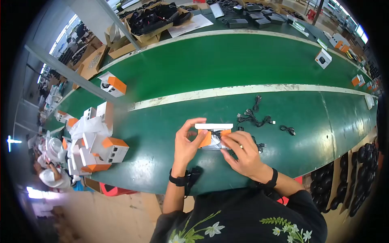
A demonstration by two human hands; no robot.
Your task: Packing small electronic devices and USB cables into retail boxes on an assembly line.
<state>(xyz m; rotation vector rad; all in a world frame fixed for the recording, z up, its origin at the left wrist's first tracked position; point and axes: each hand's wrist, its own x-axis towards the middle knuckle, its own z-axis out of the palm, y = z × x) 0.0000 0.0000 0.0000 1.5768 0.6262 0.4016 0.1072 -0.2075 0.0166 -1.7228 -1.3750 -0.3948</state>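
In front of me, a small white and orange box [204,140] has its top open and its white lid flap [214,126] folded back. My left hand [187,141] grips the box by its left side, thumb over the orange flap. Closed fingers of my right hand [244,153] are at the box's right part, on a bundled black cable [216,133] lying partly in the opening. Clear or white wrapping shows inside; what lies under it is hidden. Just right of the box, several coiled black cables [254,119] lie on the green table [158,133], with another cable coil [287,130] farther right.
White and orange boxes [118,152] are piled at the left table edge. Beyond a pale rail [243,90] runs a green belt [227,60], carrying a box [114,86] at left and another box [323,59] at far right. A black object [194,174] lies by my left wrist.
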